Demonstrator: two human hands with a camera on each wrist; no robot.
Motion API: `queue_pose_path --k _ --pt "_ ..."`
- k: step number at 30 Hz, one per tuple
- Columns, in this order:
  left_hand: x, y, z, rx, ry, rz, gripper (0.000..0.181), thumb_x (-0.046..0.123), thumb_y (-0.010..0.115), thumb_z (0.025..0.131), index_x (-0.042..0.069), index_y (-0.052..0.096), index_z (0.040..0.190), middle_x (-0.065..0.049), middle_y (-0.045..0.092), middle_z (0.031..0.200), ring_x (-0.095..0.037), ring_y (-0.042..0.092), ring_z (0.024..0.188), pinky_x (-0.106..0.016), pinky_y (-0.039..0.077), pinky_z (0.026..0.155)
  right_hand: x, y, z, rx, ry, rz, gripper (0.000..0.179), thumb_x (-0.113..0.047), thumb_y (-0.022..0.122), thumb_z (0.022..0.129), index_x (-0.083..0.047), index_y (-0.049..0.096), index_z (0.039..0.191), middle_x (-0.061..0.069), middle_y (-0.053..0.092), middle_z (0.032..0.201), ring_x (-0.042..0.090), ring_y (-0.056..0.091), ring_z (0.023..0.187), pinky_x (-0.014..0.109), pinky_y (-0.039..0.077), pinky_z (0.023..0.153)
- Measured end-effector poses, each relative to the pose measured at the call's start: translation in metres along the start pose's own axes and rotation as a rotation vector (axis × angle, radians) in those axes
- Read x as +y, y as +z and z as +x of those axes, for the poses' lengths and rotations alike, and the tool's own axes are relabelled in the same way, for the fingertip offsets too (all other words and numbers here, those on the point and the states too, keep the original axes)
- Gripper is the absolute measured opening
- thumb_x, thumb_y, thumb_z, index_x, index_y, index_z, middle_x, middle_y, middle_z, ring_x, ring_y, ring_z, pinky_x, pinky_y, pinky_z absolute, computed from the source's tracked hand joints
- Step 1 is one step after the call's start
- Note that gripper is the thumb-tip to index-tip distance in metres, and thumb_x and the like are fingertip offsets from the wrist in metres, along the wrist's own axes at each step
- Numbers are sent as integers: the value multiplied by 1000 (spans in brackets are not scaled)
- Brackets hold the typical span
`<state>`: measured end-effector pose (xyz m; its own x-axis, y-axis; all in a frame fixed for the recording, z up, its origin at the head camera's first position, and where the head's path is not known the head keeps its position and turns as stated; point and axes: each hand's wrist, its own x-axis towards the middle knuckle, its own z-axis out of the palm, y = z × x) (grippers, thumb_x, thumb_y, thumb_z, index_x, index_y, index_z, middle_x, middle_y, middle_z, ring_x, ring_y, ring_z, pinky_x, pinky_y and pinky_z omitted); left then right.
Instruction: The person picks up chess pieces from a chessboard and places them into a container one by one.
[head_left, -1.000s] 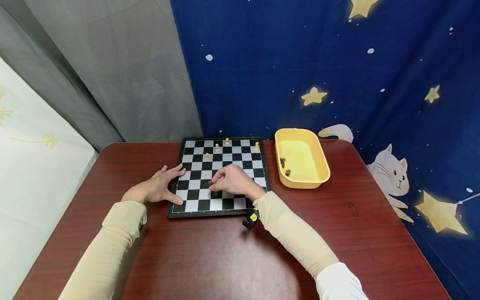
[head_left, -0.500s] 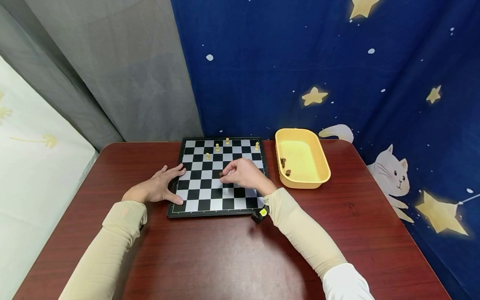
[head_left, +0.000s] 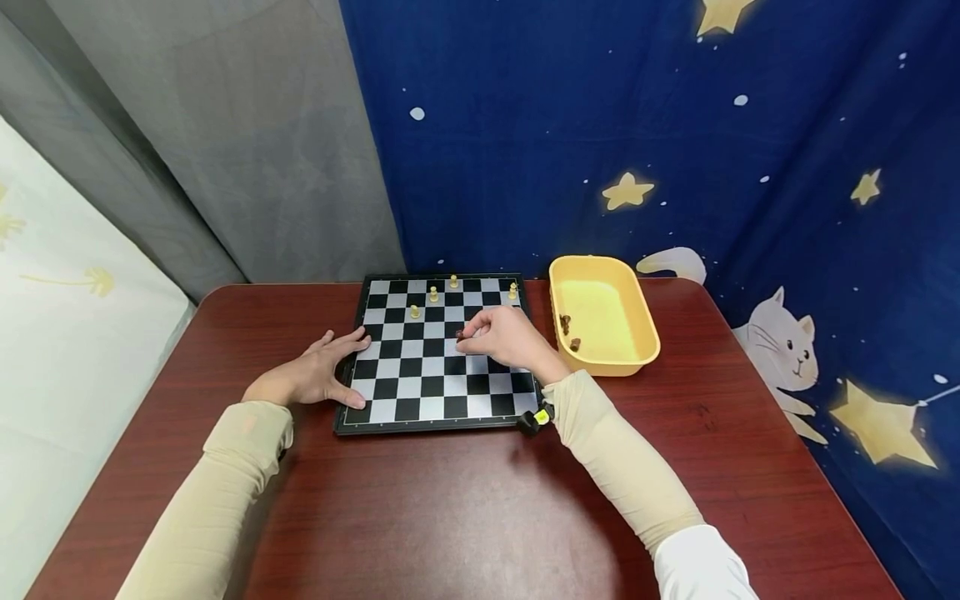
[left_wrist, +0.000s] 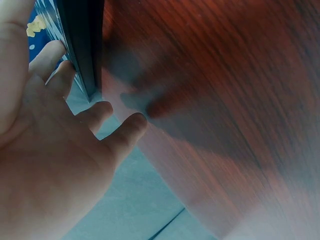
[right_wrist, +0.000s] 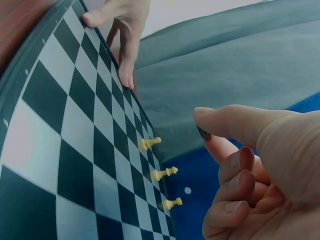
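Observation:
A black-and-white chessboard [head_left: 408, 387] lies on the table. My left hand [head_left: 318, 372] has its fingers spread, with thumb and fingertips resting on the board's left edge. Between thumb and forefinger, my right hand [head_left: 504, 337] pinches a dark brown chess piece [head_left: 459, 335] above the board's right half. In the right wrist view the fingers mostly cover this dark chess piece [right_wrist: 203, 132], so its kind cannot be told. Several cream chess pieces [head_left: 433, 294] stand in the board's far rows, one of them at the far right [head_left: 513, 292].
A yellow plastic tray [head_left: 645, 333] stands right of the board, with small dark brown chess pieces [head_left: 565, 323] along its left side. The reddish-brown table [head_left: 420, 517] extends in front of the board. Grey and blue curtains [head_left: 487, 142] hang behind.
My right hand has moved to the right and farther away across the board, carrying the dark chess piece. My left hand has stayed on the board's edge.

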<state>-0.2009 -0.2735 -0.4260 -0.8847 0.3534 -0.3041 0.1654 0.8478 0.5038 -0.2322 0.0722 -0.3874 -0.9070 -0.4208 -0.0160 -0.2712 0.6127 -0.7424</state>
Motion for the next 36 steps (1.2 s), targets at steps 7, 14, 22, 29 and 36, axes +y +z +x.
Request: queue_pose_path --k 7,14,22,29,36 --pt "-1 -1 1 1 2 -1 118 52 90 67 11 32 161 -13 12 173 -56 -3 154 -75 9 120 10 -13 -1 29 19 -4 12 -31 83 84 -20 78 84 3 70 70 13 54 61 25 40 54" --pt "-2 0 0 1 6 -7 117 52 90 68 11 32 161 -13 12 173 -56 -3 155 -75 10 120 18 -27 -3 67 40 -30 17 -33 83 83 -17 79 87 -1 70 69 15 57 67 26 43 58" --pt "-2 -1 2 -3 9 -7 117 50 90 69 10 31 161 -13 12 173 -56 -4 154 -75 9 120 27 -48 -8 85 95 -22 22 -33 82 85 -13 78 94 2 70 77 18 56 67 27 43 58" --pt "-1 -2 2 -6 7 -10 116 50 90 69 10 31 161 -13 11 173 -56 -4 154 -74 9 121 38 -65 -12 121 119 -62 23 -33 80 86 -11 76 93 1 66 72 18 52 60 27 39 52" --pt "-1 -1 1 -2 6 -7 116 50 90 69 10 31 161 -13 11 173 -56 -3 154 -74 9 121 47 -81 -15 129 145 -86 26 -35 79 86 -10 75 93 -4 59 65 15 49 57 26 37 49"
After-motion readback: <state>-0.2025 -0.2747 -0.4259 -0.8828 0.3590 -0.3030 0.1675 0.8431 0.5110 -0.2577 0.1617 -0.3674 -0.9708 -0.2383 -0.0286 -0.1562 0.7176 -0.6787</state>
